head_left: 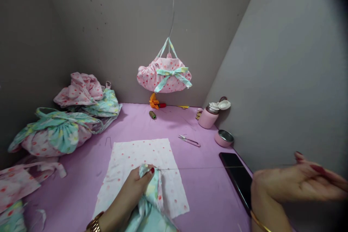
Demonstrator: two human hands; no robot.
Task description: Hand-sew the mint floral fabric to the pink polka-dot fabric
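My left hand pinches the edge of a mint floral fabric piece with pink dotted cloth along its side. Beneath it lies a white cloth with pink dots. A thin thread runs taut from the pinched edge toward my right hand, which is drawn out to the far right. The right fingers are bent together and somewhat blurred; whether a needle sits in them cannot be made out. Thread snips lie beyond the white cloth.
A black phone, a pink lid cup and an opened pink flask line the right side. Sewn pouches pile up at left. A dotted pouch hangs by the back wall above a thread spool.
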